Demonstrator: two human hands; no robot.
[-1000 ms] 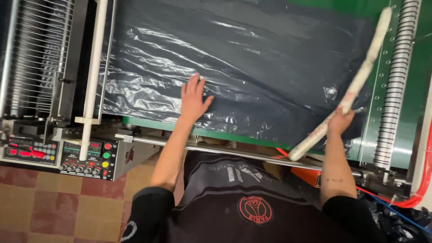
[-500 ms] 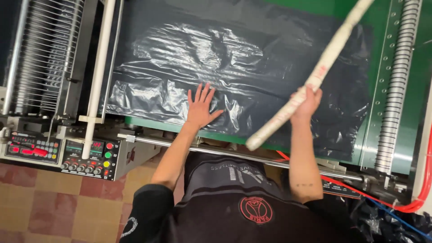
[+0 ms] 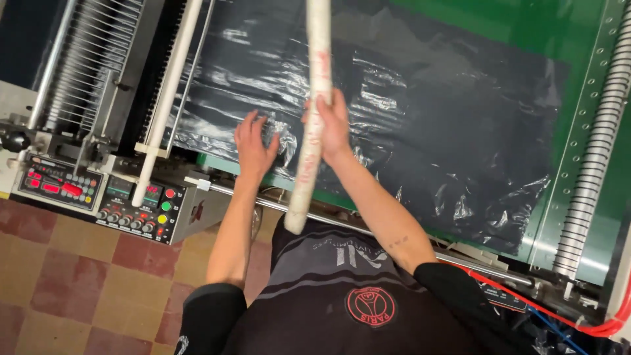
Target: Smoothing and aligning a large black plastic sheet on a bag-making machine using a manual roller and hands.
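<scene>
A stack of black plastic sheeting (image 3: 420, 118) lies spread over the green machine bed (image 3: 559, 39). My left hand (image 3: 255, 141) rests flat on the near left part of the sheeting, fingers apart. My right hand (image 3: 332, 125) grips a long white cardboard tube (image 3: 314, 98) around its middle. The tube stands nearly lengthwise away from me, its near end over my chest and its far end running off the top of the view.
A control panel (image 3: 98, 197) with red displays, knobs and coloured buttons sits at the left. A white roller bar (image 3: 167, 92) and metal rods run along the left side. A ribbed hose (image 3: 601, 138) lies along the right. Red cable (image 3: 559, 315) trails near right. Tiled floor lies below.
My right hand has swung the tube from the far right across to the middle, turning it from slanted to nearly straight ahead. My left hand has stayed on the sheeting.
</scene>
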